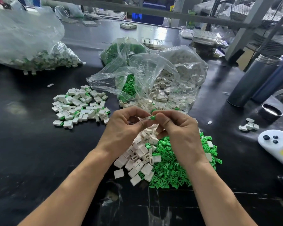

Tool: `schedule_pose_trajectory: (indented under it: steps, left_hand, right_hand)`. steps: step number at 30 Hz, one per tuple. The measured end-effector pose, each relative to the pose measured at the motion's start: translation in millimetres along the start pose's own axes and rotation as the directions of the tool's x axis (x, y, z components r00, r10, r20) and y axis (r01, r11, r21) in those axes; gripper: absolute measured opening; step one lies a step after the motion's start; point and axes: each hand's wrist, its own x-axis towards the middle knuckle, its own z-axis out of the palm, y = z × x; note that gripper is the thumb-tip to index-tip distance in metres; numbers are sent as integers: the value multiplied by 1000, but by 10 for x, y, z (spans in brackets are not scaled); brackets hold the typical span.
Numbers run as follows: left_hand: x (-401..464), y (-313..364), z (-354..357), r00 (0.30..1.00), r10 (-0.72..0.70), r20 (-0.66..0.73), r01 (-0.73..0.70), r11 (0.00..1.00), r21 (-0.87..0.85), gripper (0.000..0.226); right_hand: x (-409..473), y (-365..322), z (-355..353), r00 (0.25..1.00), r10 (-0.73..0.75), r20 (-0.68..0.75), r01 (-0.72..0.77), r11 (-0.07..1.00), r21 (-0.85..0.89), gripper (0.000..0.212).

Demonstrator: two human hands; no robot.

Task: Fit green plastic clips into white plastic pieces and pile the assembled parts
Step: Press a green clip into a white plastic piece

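Green clip [152, 118] meeting boxy white piece [147, 118]. L hand [124, 126] pinching piece, R hand [178, 128] pinching clip. Glossy black table [31, 152].

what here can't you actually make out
Head view:
- How far the green clip sits in the white piece: the left hand and right hand fingertips cover the joint.
- White pieces and green clips under both hands: hidden by them.
- Contents of the big bag, top left: blurred by plastic, cut by the edge.
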Motion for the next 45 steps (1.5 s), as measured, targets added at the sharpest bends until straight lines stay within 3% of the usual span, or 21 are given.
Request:
schedule_pose_trajectory:
  steps: [5,8,12,17,25,32,45]
  left_hand:
    - [8,11,54,999,52,-8,-53,995,-85,11]
    - [-16,38,130,998,56,29,-52,991,-126,13]
    - [-47,56,211,999,32,40,-26,988,-154,24]
    - [-47,44,257,1000,14,19,-11,989,-150,14]
    - [-59,81,272,999,30,18,-26,981,-194,14]
    - [-71,79,291,998,39,48,-31,987,-156,13]
    - [-83,83,296,995,80,58,-78,996,-48,11]
  right_hand:
    - [-19,-66,45,988,147,47,-150,986,76,56]
    - [-40,-76,129,976,211,54,-212,977,22,68]
    - [-21,-65,231,975,218,-33,-218,976,13,65]
    - [4,12,238,982,159,-106,-168,983,-80,57]
    - [-25,-81,235,984,171,-56,-159,972,173,69]
    - [-1,3,214,985,152,-83,-144,985,92,57]
    - [58,107,240,979,166,-121,-151,981,119,49]
